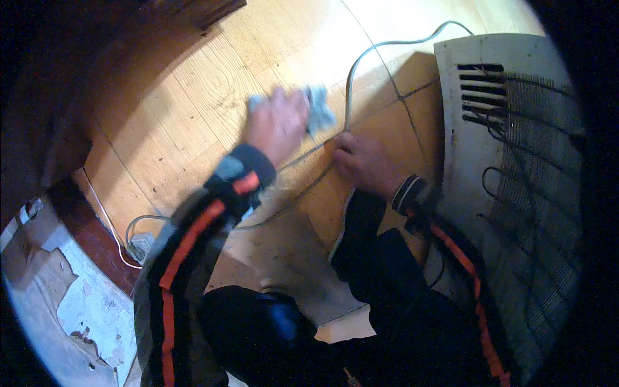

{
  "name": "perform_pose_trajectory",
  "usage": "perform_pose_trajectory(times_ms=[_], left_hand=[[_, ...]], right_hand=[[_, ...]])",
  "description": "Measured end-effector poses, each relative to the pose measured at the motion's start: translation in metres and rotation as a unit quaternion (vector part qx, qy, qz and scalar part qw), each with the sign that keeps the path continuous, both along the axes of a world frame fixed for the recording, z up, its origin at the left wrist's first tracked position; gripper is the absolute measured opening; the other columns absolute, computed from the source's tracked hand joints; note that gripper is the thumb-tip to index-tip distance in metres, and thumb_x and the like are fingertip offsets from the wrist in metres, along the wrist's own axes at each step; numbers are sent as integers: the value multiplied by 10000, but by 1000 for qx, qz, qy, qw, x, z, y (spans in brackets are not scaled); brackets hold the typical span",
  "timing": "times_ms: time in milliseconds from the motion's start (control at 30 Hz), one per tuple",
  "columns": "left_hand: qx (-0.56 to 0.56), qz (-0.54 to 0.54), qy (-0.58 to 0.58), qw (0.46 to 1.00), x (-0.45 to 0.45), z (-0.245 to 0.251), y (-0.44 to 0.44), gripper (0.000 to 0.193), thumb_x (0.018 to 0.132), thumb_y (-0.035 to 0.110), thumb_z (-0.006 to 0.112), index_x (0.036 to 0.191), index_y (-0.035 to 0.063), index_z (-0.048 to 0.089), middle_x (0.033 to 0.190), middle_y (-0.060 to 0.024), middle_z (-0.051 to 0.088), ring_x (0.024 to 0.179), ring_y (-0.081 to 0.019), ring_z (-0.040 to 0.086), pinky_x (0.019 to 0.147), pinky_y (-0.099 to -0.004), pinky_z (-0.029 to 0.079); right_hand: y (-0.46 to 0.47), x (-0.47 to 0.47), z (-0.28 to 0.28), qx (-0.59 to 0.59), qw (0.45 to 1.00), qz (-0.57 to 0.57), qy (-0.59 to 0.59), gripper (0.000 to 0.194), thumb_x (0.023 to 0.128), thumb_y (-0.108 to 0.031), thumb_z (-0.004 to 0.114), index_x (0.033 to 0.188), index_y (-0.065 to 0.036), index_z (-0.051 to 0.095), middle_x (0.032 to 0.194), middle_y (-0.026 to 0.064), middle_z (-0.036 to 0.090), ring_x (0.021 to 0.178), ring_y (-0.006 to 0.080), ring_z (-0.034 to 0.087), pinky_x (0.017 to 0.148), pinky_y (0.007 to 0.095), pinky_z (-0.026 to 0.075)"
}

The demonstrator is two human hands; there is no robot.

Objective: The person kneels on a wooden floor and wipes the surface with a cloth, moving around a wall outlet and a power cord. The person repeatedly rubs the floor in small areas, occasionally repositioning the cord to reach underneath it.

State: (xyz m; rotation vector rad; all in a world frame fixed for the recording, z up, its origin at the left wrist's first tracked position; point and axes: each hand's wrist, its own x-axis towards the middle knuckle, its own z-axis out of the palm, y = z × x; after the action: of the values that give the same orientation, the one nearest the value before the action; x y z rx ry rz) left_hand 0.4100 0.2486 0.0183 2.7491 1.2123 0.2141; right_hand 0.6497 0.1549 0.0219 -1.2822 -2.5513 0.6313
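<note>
My left hand (278, 123), blurred, is over a crumpled light-blue cloth (319, 110) on the wood-patterned tiled floor (208, 101); cloth shows on both sides of the fingers. To its right, my right hand (355, 157) has its fingers closed on a grey power cord (349, 92). From that hand the cord runs up and over to the top right, and its other part passes down left under my left forearm. Dark specks and smudges mark the floor around the cloth.
At the right stands the back of a refrigerator (449, 121) with vent slots and a wire condenser grid. A socket block (141, 245) and a thin white wire (104, 208) lie by the dark red skirting at left, beside a peeling wall (96, 295). Dark furniture (63, 96) fills the upper left.
</note>
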Motion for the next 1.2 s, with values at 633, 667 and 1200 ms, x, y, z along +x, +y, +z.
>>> perform_pose_trajectory(times_ms=[633, 667, 1200], left_hand=[[-53, 1, -6, 999, -31, 24, -2, 304, 869, 147, 690, 1163, 74, 709, 1039, -104, 623, 926, -303, 604, 722, -434, 540], [-17, 76, -8, 997, -24, 21, 28, 261, 884, 153, 689, 1132, 75, 712, 1024, -113, 625, 928, -316, 611, 713, -449, 546], [37, 182, -30, 982, -15, 10, 72, 231, 862, 214, 730, 1054, 84, 722, 1021, -123, 625, 988, -331, 613, 706, -472, 579]], right_hand=[[-1, -1, 0, -17, 999, -10, 27, 219, 776, -57, 738, 967, -79, 633, 1044, 109, 605, 905, 314, 657, 741, 418, 573], [-2, 0, 0, -23, 999, -16, 27, 226, 773, -55, 740, 972, -79, 636, 1044, 108, 607, 907, 312, 659, 743, 417, 574], [-4, -1, 1, -36, 997, -9, 72, 260, 776, -25, 715, 1021, -54, 635, 1057, 135, 598, 925, 345, 646, 750, 426, 565]])
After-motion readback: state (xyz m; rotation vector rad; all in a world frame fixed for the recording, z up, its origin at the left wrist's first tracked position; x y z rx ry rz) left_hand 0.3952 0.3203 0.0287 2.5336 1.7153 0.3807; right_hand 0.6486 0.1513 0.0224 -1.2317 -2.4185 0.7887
